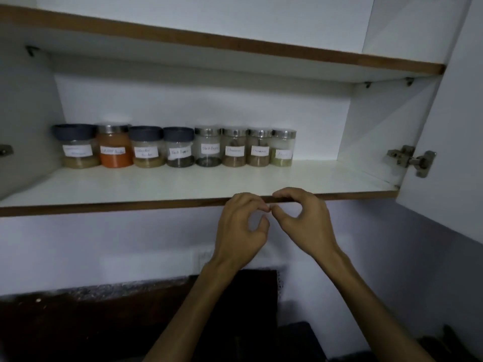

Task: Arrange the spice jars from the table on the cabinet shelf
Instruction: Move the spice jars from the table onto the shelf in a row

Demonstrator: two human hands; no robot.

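Jars [177, 148] in row on shelf [183, 181], part-filled with spices; hands [271, 218] empty, fingertips touching.

So there's an upper shelf board [235, 45] with a brown front edge running across the top, with nothing I can make out on it. Small metal shelf pegs [409, 80] poke out under it at the right, and another [31, 50] on the left wall. A silver door hinge [411, 160] sits on the open cabinet door [449, 126] at the right, another hinge [5, 150] at the far left edge. Below, the wall [104, 246] is plain pale with a white switch plate [205, 257], and a dark speckled bench [78, 322] at the bottom.
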